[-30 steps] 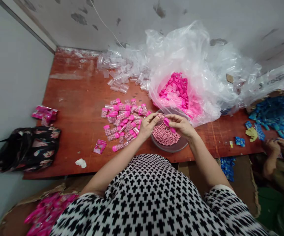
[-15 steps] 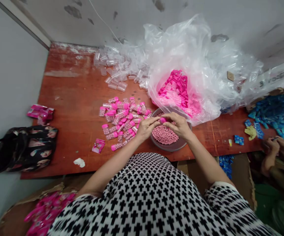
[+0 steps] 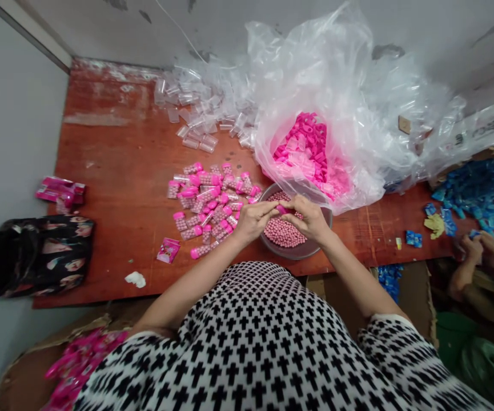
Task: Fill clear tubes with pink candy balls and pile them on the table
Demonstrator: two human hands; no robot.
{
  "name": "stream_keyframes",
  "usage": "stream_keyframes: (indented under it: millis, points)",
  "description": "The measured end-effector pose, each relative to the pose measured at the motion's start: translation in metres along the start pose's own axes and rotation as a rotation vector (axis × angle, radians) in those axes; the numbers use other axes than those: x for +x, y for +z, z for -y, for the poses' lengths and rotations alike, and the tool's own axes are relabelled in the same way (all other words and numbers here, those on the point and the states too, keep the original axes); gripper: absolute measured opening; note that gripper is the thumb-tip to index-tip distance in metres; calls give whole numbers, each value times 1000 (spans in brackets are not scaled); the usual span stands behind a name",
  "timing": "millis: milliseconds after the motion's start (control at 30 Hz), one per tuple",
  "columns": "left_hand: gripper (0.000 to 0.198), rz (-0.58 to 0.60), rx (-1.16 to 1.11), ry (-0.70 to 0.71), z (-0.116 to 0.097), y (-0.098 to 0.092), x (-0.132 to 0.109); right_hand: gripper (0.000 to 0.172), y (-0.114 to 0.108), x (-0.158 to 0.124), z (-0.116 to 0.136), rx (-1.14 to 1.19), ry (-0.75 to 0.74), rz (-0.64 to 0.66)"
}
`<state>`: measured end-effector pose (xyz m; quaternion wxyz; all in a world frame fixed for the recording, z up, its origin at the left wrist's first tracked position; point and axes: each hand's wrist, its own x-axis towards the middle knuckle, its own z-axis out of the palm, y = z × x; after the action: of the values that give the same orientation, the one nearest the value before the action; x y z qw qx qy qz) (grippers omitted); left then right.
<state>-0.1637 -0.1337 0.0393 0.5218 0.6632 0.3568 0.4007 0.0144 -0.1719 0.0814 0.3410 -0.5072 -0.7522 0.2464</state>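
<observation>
My left hand (image 3: 253,218) and my right hand (image 3: 309,218) meet above a round bowl (image 3: 321,246) of small pink beads (image 3: 281,233). Between their fingertips they pinch a small tube with a pink cap (image 3: 281,209); the tube itself is mostly hidden by the fingers. Both hands are closed on it. Just left of the bowl lies a heap of filled tubes with pink caps (image 3: 208,202). Behind the bowl an open clear plastic bag (image 3: 358,114) holds loose pink caps (image 3: 309,151).
Empty clear tubes (image 3: 195,117) are piled at the back of the red-brown table (image 3: 118,171). A dark printed bag (image 3: 32,257) and pink packets (image 3: 58,191) lie at left. At right are blue packets (image 3: 473,191) and another person's hands (image 3: 480,248).
My hands have come together over the bowl, pressing the pink cap and tube between the fingertips. The view has tilted slightly, shifting the table upward in the picture.
</observation>
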Motion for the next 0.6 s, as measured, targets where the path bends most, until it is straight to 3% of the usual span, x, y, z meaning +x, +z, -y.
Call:
stream_keyframes:
  millis: [167, 233, 367, 467, 533, 600]
  points:
    - [36, -183, -351, -296, 1, -4, 2, 46, 0, -8, 1, 737, 360, -54]
    - [40, -197, -384, -342, 2, -7, 0, 43, 4, -13, 0, 969, 469, -78]
    - [32, -38, -230, -248, 0, -9, -6, 24, 11, -13, -4, 1066, 604, -180]
    - [25, 49, -120, -96, 0, -6, -9, 29, 11, -7, -3, 1129, 739, -27]
    - [22, 33, -65, -2, 2, -3, -11, 32, 10, -4, 0, 1228, 838, 118]
    - [21, -1, -23, 53, 5, -1, -12, 31, 13, -4, 3, 1319, 894, 164]
